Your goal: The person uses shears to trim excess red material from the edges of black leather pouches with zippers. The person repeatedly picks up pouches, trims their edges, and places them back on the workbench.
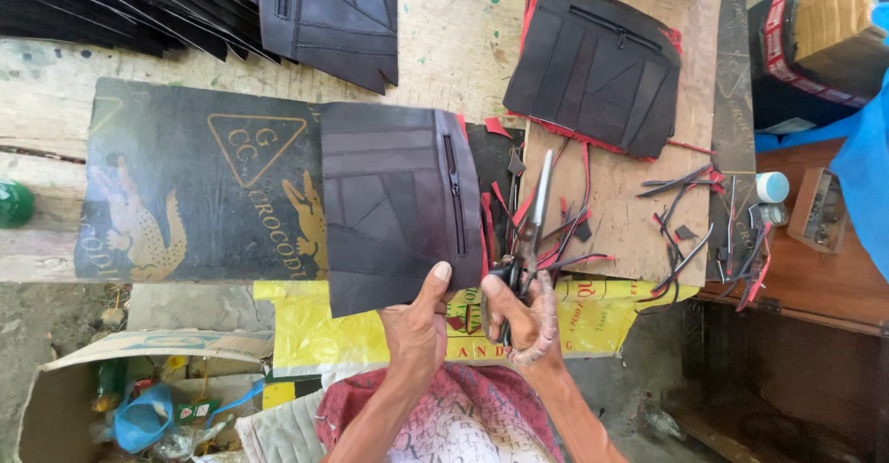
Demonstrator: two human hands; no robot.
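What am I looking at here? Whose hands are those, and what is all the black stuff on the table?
This picture comes from a camera on a person's head, looking down, so the hands are theirs. The left hand holds the edge of a black zippered panel. The right hand holds scissors, blades pointing away. The panel lies on a dark mat with gold crocodile pictures. A similar panel with red edging sits on a wooden board, among black and red trimmings. More black panels are stacked behind.

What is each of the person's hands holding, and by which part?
The left hand pinches the flat black leather panel with a zip at its near edge. The right hand holds the metal scissors by their handles, blades pointing away.
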